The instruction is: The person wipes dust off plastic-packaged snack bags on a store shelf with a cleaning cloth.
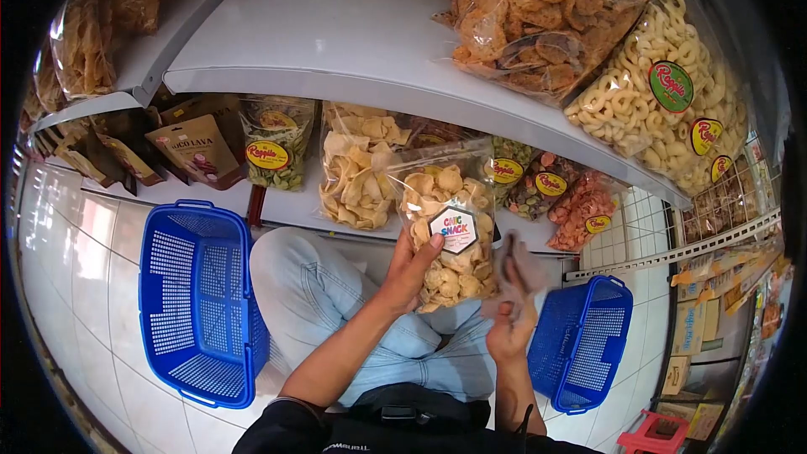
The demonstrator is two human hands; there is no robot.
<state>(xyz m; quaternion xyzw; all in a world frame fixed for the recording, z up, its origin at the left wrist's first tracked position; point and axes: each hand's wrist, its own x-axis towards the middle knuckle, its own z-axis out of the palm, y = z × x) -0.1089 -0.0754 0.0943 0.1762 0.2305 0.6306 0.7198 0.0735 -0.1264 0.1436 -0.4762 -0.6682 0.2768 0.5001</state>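
Note:
A clear snack bag (450,269) with a hexagonal "Chic Snack" label stands upright above the person's lap. My left hand (410,271) grips its left side, thumb near the label. At the bag's lower right, my right hand (511,328) has its fingers closed on a greyish cloth (525,277), which is smeared by motion. Just behind the held bag, another bag of pale chips (357,170) stands on the lower shelf.
Blue baskets sit on the tiled floor at left (202,303) and right (588,345). The upper shelf (294,25) juts out above the lower bags and carries large snack bags (664,84) at right. A red stool (651,435) is at lower right.

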